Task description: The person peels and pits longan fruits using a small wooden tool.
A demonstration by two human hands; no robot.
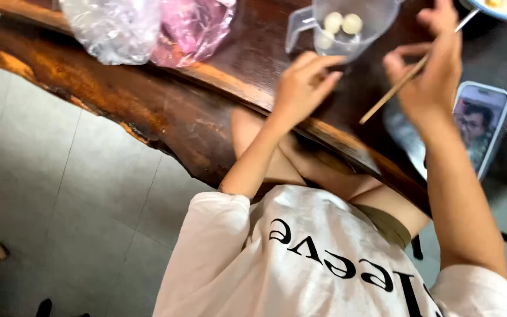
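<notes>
My left hand rests with curled fingers against the base of a clear plastic measuring jug that holds several pale round balls. Whether it grips the jug or only touches it is unclear. My right hand pinches a thin wooden skewer that slants up toward a bowl at the top right. Both hands are over a dark wooden table with a raw, uneven edge.
A clear plastic bag and a pink plastic bag lie at the table's far side. A phone with a lit screen lies right of my right hand. A blue-rimmed bowl sits at the top right. Grey tiled floor lies to the left.
</notes>
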